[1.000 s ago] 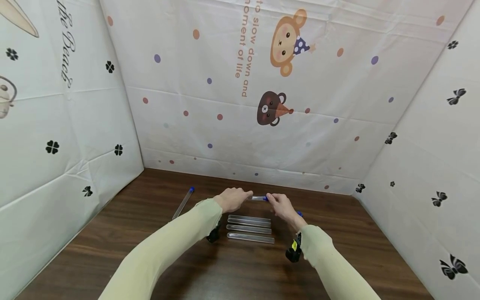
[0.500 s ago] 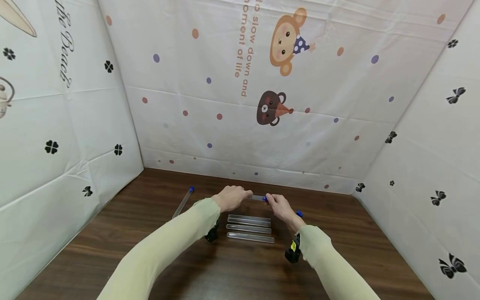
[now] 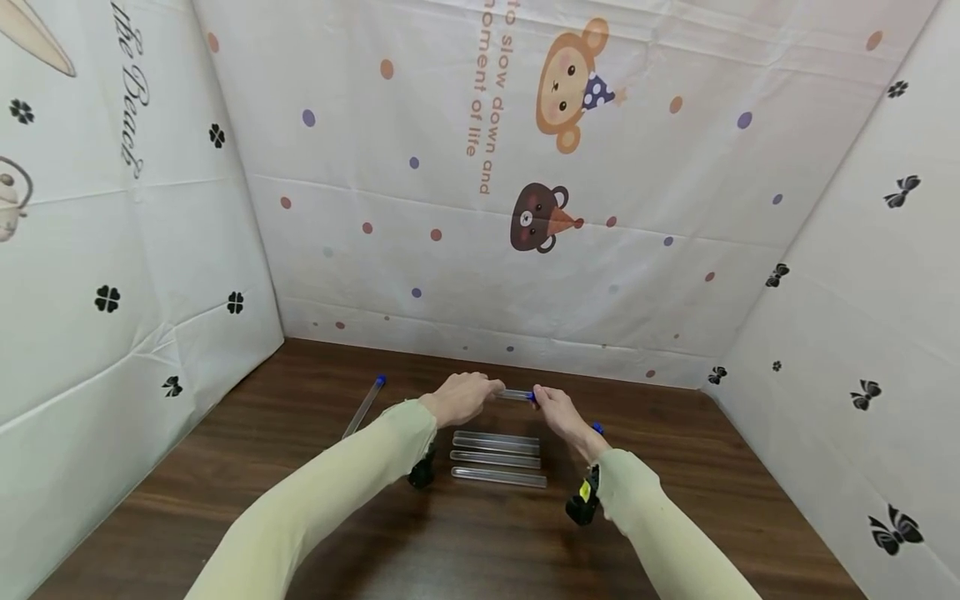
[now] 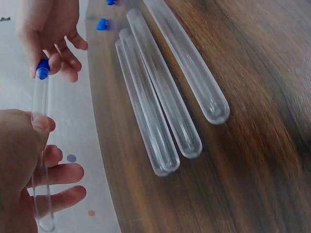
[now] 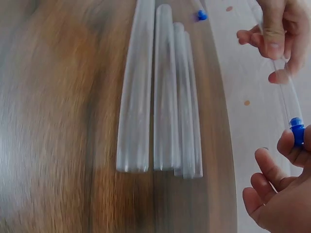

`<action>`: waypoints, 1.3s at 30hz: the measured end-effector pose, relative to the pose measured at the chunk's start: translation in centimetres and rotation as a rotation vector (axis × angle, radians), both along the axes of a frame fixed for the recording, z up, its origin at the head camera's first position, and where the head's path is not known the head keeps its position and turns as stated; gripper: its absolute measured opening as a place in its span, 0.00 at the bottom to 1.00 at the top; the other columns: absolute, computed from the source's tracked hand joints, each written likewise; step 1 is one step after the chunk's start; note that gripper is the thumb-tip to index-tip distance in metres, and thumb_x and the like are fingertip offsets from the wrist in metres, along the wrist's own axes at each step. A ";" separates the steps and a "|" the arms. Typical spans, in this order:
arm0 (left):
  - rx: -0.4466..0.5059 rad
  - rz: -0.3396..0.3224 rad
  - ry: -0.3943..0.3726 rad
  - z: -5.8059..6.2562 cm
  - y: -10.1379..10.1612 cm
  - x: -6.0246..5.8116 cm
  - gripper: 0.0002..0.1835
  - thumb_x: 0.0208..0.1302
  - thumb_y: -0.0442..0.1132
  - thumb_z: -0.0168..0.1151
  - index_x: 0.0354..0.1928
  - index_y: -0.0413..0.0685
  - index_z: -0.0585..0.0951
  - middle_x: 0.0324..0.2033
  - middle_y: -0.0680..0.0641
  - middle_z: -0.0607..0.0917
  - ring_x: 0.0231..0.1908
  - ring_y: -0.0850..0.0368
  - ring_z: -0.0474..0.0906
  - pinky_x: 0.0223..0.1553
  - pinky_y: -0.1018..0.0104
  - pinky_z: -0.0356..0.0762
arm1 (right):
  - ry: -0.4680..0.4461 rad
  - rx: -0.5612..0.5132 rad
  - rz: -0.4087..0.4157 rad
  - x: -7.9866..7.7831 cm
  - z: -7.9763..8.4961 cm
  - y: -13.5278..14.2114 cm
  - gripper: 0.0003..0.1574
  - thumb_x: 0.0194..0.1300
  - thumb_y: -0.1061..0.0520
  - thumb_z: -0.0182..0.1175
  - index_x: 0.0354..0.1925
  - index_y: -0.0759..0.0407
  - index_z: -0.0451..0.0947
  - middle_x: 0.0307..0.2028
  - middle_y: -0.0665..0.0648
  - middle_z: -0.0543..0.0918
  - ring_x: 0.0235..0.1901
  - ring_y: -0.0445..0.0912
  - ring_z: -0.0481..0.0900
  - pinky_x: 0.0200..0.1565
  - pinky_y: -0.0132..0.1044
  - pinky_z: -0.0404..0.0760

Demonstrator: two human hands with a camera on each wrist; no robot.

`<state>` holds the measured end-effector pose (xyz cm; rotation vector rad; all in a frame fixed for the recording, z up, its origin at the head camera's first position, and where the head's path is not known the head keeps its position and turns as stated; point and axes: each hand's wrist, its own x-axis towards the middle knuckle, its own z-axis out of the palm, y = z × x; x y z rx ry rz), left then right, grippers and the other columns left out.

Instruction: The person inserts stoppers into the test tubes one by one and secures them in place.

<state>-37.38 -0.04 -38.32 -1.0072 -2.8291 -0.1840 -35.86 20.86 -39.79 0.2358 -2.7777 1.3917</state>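
Movement is staying very small: compared with one second before, the left hand (image 3: 461, 398) and the right hand (image 3: 562, 414) are keeping nearly the same position, and only the head view is shifting slightly. For the work, I judge, this is meaning that the cap is being pressed or adjusted in its place; whether it is sitting fully in, I cannot tell.

The held tube (image 3: 516, 394) is lying sideways between the two hands, seemingly above the far part of the table (image 3: 487, 550). The left thumb and fingers are pinching the tube along its body, while other fingers are extending loosely beside it. The right thumb and index finger are grasping the blue cap (image 5: 297, 133) at the mouth, and the remaining fingers are curving freely.

The left wrist view is showing the rounded end of this tube, which the left hand is hiding from the head view. It is also separating four uncapped tubes (image 4: 165, 87), where the head view is making the farthest two look almost joined, and two loose caps (image 4: 102, 24). Only the head view is showing most of the capped tube (image 3: 365, 406), which is resting to the left.
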 end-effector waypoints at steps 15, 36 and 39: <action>0.029 -0.013 0.073 0.1 0.8 0.2 0.22 0.63 0.27 0.55 0.56 0.56 0.79 0.41 0.56 0.88 0.40 0.59 0.83 0.31 0.68 0.78 | -0.058 -0.099 -0.064 0.2 -0.4 -0.2 0.27 0.79 0.51 0.36 0.28 0.62 0.73 0.40 0.63 0.77 0.43 0.52 0.71 0.46 0.40 0.66; 0.031 0.052 0.101 0.3 1.7 0.6 0.19 0.63 0.29 0.56 0.52 0.56 0.81 0.42 0.57 0.88 0.37 0.58 0.84 0.25 0.70 0.75 | -0.051 -0.113 -0.131 0.0 0.4 -0.9 0.31 0.77 0.55 0.35 0.39 0.76 0.80 0.48 0.68 0.80 0.52 0.54 0.72 0.58 0.50 0.68; 0.012 0.061 0.129 0.3 1.7 0.6 0.18 0.62 0.29 0.56 0.51 0.56 0.81 0.42 0.57 0.88 0.38 0.57 0.84 0.26 0.69 0.77 | -0.055 -0.114 -0.142 -0.1 0.5 -1.0 0.31 0.76 0.54 0.36 0.38 0.75 0.80 0.46 0.66 0.81 0.47 0.51 0.71 0.53 0.44 0.68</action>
